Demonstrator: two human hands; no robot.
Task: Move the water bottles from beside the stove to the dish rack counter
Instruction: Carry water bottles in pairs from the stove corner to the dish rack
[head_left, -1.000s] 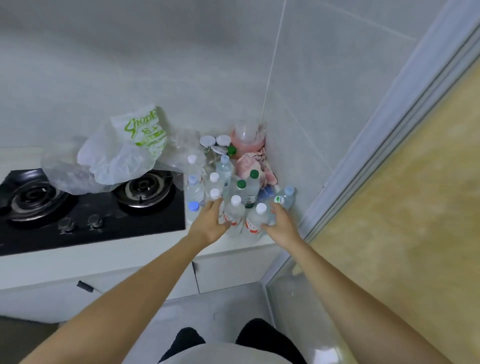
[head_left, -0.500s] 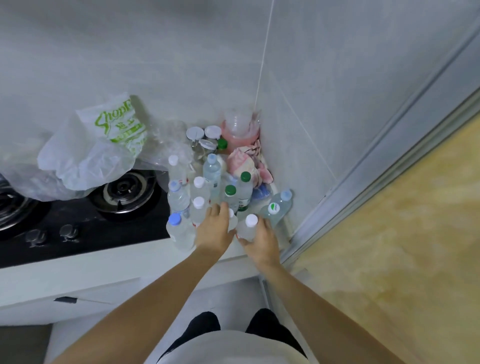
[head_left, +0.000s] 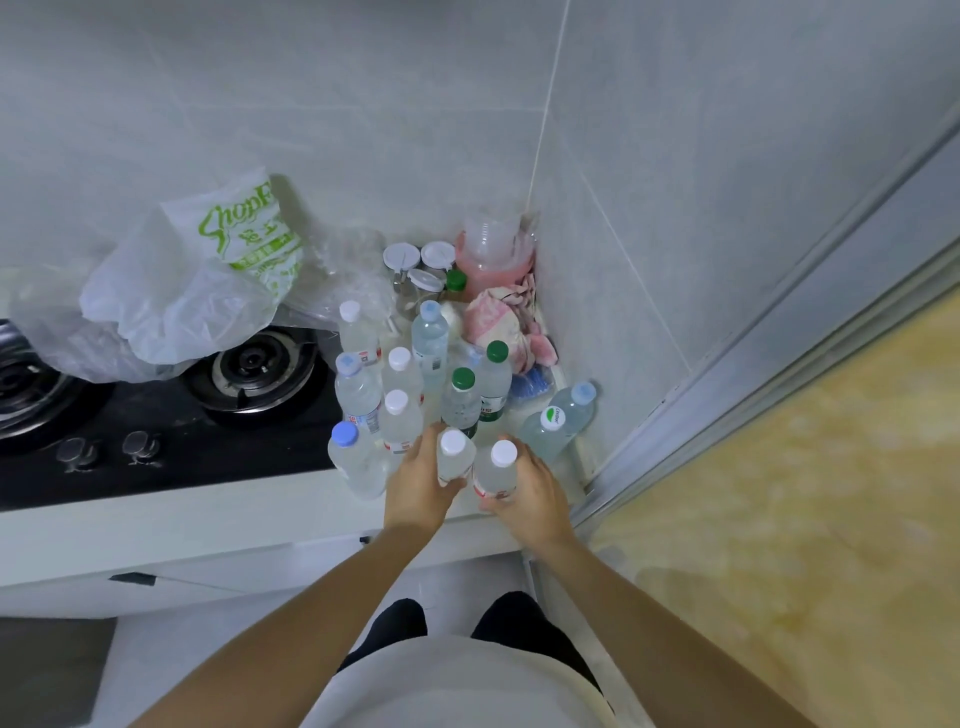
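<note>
Head view: the left hand (head_left: 415, 488) curls round one white-capped bottle (head_left: 453, 457) and the right hand (head_left: 530, 493) round another (head_left: 496, 470), at the counter's front edge beside the stove (head_left: 156, 415); this looks like the pick-up step, and next both need lifting clear of the cluster without toppling neighbours

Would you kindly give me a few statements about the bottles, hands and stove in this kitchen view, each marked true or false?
1. The left hand grips a clear white-capped plastic water bottle. True.
2. The right hand is empty. False: it grips a second white-capped clear bottle.
3. A white plastic bag with green lettering lies partly over the black gas stove. True.
4. Every bottle cap is white. False: two bottles have green caps, and some caps are blue.
5. The pink-filled plastic container stands in the wall corner. True.
</note>
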